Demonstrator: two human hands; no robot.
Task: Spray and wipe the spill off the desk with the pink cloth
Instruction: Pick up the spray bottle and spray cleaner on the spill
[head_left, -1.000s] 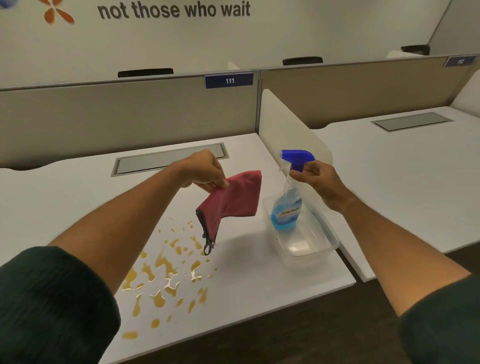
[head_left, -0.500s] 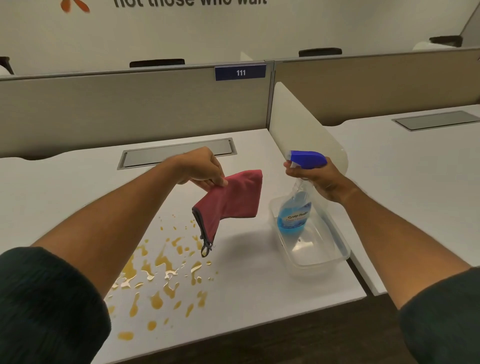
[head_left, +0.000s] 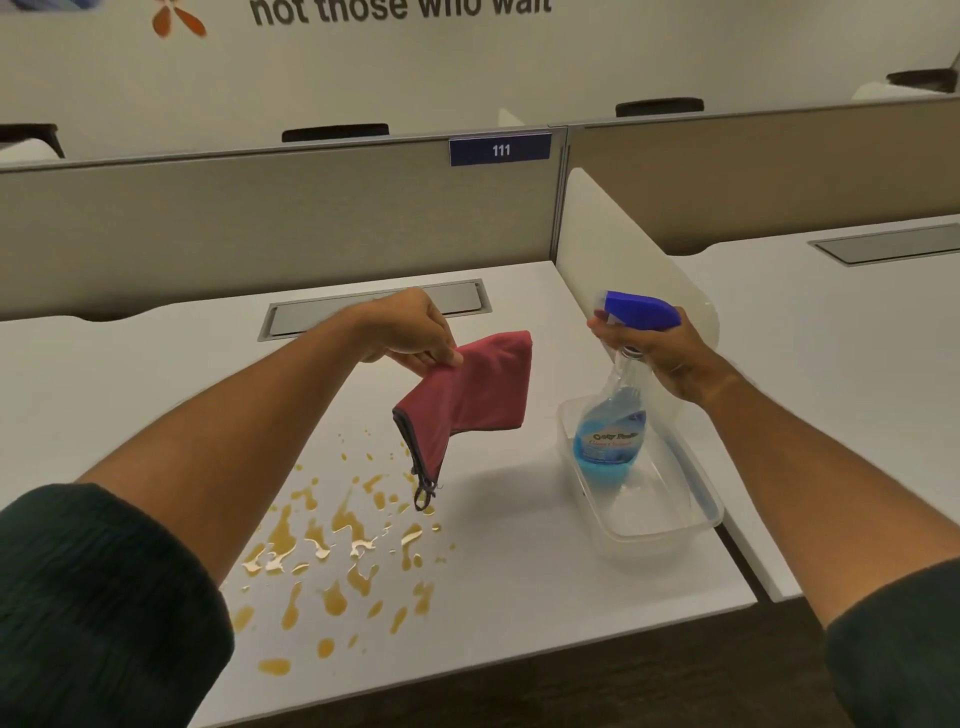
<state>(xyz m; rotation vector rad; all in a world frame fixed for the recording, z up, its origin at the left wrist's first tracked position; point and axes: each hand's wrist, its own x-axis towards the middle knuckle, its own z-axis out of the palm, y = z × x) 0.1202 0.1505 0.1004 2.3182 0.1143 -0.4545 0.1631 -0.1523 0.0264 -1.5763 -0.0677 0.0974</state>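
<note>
My left hand (head_left: 410, 330) pinches the pink cloth (head_left: 475, 395), which hangs folded above the white desk (head_left: 519, 597) with its grey-edged corner dangling over the spill. The spill (head_left: 343, 551) is a scatter of amber drops and puddles on the desk's front left part. My right hand (head_left: 654, 345) grips the neck of a clear spray bottle (head_left: 610, 436) with a blue trigger head and blue liquid. The bottle is lifted, its base hanging over the clear plastic tub (head_left: 696, 519) at the desk's right edge.
A grey cable hatch (head_left: 322, 314) is set into the desk's back. Beige partitions (head_left: 208, 228) close the far side, and a white divider (head_left: 618, 249) separates the neighbouring desk (head_left: 841, 332) on the right. The desk's front edge drops to dark floor.
My right hand has raised the spray bottle out of the tub, little by little. My left hand keeps the cloth at about the same spot. The view has shifted slightly.
</note>
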